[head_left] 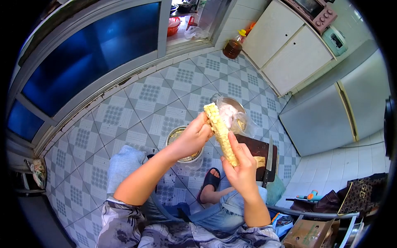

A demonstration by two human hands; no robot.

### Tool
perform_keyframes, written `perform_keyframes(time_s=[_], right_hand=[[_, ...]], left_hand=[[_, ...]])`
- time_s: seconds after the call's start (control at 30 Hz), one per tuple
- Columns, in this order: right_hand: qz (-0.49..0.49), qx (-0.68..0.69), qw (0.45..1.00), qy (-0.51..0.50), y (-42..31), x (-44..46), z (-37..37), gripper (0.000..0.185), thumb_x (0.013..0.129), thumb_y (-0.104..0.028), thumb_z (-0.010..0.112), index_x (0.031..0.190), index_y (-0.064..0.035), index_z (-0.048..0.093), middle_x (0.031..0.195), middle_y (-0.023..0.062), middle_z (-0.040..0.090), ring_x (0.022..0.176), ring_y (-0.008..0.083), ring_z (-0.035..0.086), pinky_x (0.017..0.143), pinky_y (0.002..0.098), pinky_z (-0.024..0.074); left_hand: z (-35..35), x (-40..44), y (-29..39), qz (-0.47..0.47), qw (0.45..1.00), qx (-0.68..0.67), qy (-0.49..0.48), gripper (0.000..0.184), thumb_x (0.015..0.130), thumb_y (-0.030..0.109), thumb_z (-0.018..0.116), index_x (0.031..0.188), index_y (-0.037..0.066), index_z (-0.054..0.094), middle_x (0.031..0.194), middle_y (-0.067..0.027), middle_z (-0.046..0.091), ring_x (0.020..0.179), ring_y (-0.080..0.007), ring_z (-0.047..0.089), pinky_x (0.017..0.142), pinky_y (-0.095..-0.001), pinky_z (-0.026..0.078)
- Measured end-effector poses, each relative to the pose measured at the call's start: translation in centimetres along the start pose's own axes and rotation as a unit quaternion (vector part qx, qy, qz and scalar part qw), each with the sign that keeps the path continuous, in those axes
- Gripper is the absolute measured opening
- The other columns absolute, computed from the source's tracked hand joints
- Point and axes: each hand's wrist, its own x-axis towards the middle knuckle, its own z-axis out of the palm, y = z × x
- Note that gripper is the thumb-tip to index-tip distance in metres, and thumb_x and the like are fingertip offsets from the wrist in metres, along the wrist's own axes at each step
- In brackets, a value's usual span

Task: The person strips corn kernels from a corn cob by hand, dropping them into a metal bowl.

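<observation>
A pale yellow corn cob [221,134], mostly stripped on the side facing me, is held aslant in front of me above the floor. My right hand [242,169] grips its lower end, with the thumb and fingers on either side. My left hand [194,134] is closed against the upper part, its thumb pressed to the cob's left edge; its other fingers are partly hidden. Under my left forearm stands a metal bowl [168,138] with yellowish bits in it, partly covered by the arm. Behind the cob is a metal basin [237,101] with a clear plastic bag [226,113] of pinkish-white contents.
A dark cutting board [250,145] lies right of my hands, bearing a knife [270,157] and a pale yellow piece [259,161]. Farther off are an oil jug [233,48], a white cabinet [273,35] and a fridge [316,118]. A cardboard box [308,233] sits at lower right.
</observation>
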Motion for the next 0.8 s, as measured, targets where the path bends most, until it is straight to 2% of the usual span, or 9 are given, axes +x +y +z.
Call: perform_keyframes(time_s=[0.07, 0.13, 0.27, 0.33, 0.47, 0.57, 0.63, 0.73, 0.8], right_hand=[[0.003, -0.006, 1.000, 0.003, 0.0, 0.0, -0.1, 0.066, 0.070, -0.001, 0.065, 0.133, -0.0136, 0.049, 0.089, 0.0110, 0.057, 0.069, 0.0282, 0.061, 0.061, 0.0367, 0.0502], [-0.010, -0.046, 0.999, 0.017, 0.1, 0.0, 0.0, 0.067, 0.069, -0.001, 0.065, 0.133, -0.0150, 0.049, 0.089, 0.0105, 0.057, 0.069, 0.0280, 0.061, 0.061, 0.0368, 0.0505], [-0.042, -0.103, 0.994, 0.020, 0.6, -0.1, 0.2, 0.070, 0.067, -0.001, 0.066, 0.133, -0.0171, 0.049, 0.091, 0.0100, 0.057, 0.071, 0.0278, 0.061, 0.061, 0.0368, 0.0508], [-0.063, -0.147, 0.987, 0.025, 0.6, -0.2, 0.3, 0.072, 0.065, -0.001, 0.066, 0.133, -0.0189, 0.049, 0.093, 0.0098, 0.057, 0.072, 0.0276, 0.061, 0.061, 0.0368, 0.0511], [-0.081, -0.177, 0.980, 0.031, 0.5, -0.1, 0.4, 0.073, 0.063, -0.001, 0.066, 0.132, -0.0194, 0.050, 0.093, 0.0097, 0.056, 0.073, 0.0275, 0.061, 0.062, 0.0367, 0.0511], [-0.080, -0.172, 0.982, 0.021, 0.4, -0.1, 0.3, 0.071, 0.065, -0.001, 0.066, 0.132, -0.0185, 0.050, 0.093, 0.0100, 0.057, 0.072, 0.0278, 0.061, 0.062, 0.0367, 0.0512], [-0.019, -0.023, 1.000, 0.000, 0.3, 0.0, -0.1, 0.069, 0.068, -0.001, 0.066, 0.133, -0.0170, 0.049, 0.092, 0.0104, 0.058, 0.072, 0.0282, 0.061, 0.062, 0.0369, 0.0511], [-0.034, -0.049, 0.998, 0.010, 0.3, 0.1, -0.3, 0.066, 0.070, -0.001, 0.065, 0.132, -0.0160, 0.049, 0.092, 0.0105, 0.059, 0.072, 0.0285, 0.062, 0.062, 0.0370, 0.0508], [-0.032, -0.048, 0.998, 0.010, 0.4, 0.2, -0.4, 0.066, 0.069, -0.001, 0.065, 0.132, -0.0159, 0.050, 0.092, 0.0104, 0.059, 0.072, 0.0284, 0.062, 0.062, 0.0370, 0.0508]], left_hand=[[-0.3, 0.2, 0.2, -0.020, 0.998, -0.058, -0.019, 0.026, 0.089, 0.007, 0.032, 0.113, 0.008, 0.041, 0.079, 0.0012, 0.043, 0.054, -0.0037, 0.033, 0.046, -0.0191, 0.027], [-0.9, 0.2, 0.3, -0.080, 0.974, -0.198, -0.073, 0.023, 0.091, 0.010, 0.035, 0.114, 0.010, 0.040, 0.078, 0.0021, 0.043, 0.055, -0.0028, 0.033, 0.047, -0.0179, 0.025], [-0.4, 0.2, 0.5, -0.085, 0.983, -0.155, -0.046, 0.018, 0.095, 0.014, 0.037, 0.111, 0.011, 0.041, 0.078, 0.0014, 0.044, 0.054, -0.0030, 0.033, 0.047, -0.0180, 0.026], [-0.2, 0.2, 0.0, -0.042, 0.996, -0.078, -0.027, 0.015, 0.096, 0.019, 0.039, 0.109, 0.012, 0.041, 0.077, 0.0014, 0.044, 0.054, -0.0032, 0.033, 0.047, -0.0182, 0.026], [0.0, 0.1, -0.2, -0.013, 0.999, -0.038, -0.006, 0.014, 0.096, 0.017, 0.037, 0.108, 0.012, 0.041, 0.075, 0.0017, 0.043, 0.053, -0.0033, 0.031, 0.047, -0.0187, 0.025], [-0.1, 0.1, 0.0, -0.027, 0.996, -0.086, -0.006, 0.015, 0.094, 0.014, 0.036, 0.107, 0.011, 0.042, 0.072, 0.0019, 0.042, 0.052, -0.0035, 0.030, 0.046, -0.0192, 0.025], [-0.5, 0.2, 0.0, -0.049, 0.990, -0.128, -0.032, 0.017, 0.091, 0.011, 0.036, 0.106, 0.010, 0.044, 0.070, 0.0016, 0.042, 0.051, -0.0044, 0.029, 0.046, -0.0201, 0.025], [-1.1, 0.4, -0.4, -0.081, 0.970, -0.219, -0.062, 0.019, 0.089, 0.009, 0.037, 0.106, 0.010, 0.046, 0.074, 0.0006, 0.044, 0.054, -0.0054, 0.032, 0.047, -0.0203, 0.025], [-0.6, 0.2, 0.5, -0.097, 0.963, -0.249, -0.044, 0.019, 0.090, 0.011, 0.037, 0.106, 0.009, 0.046, 0.074, 0.0014, 0.043, 0.052, -0.0039, 0.030, 0.045, -0.0196, 0.025]])
